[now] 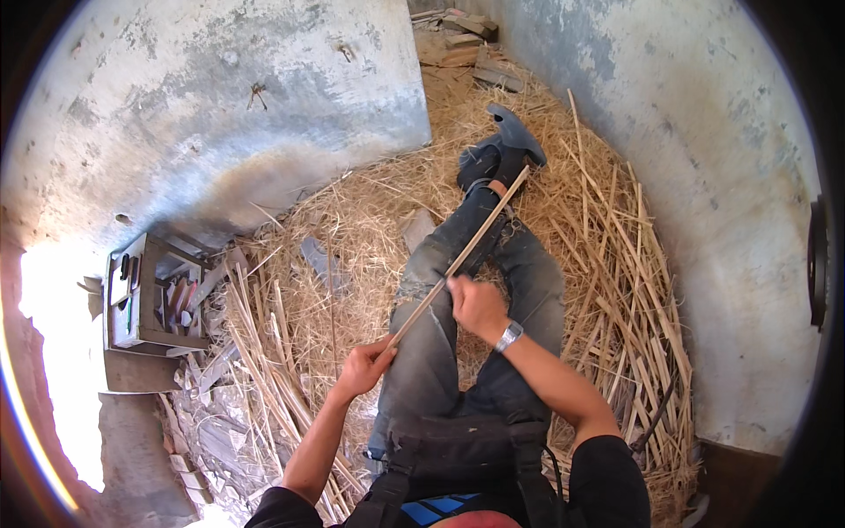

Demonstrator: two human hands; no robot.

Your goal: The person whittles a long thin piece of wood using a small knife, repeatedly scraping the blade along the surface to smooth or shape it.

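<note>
My left hand is closed around the near end of a long, thin wooden strip. The strip slants away over my outstretched legs. Its far end reaches my crossed ankles, where a brown band is fastened. Beside the middle of the strip, my right hand is closed in a fist, thumb side against the wood. A small dark bit shows between that fist and the strip, and what the fingers hold is hidden.
Pale shavings cover the floor around my legs. Long strips are heaped to the right, and more strips lie to the left. A small wooden stand holding tools is at the left. Worn walls curve around me.
</note>
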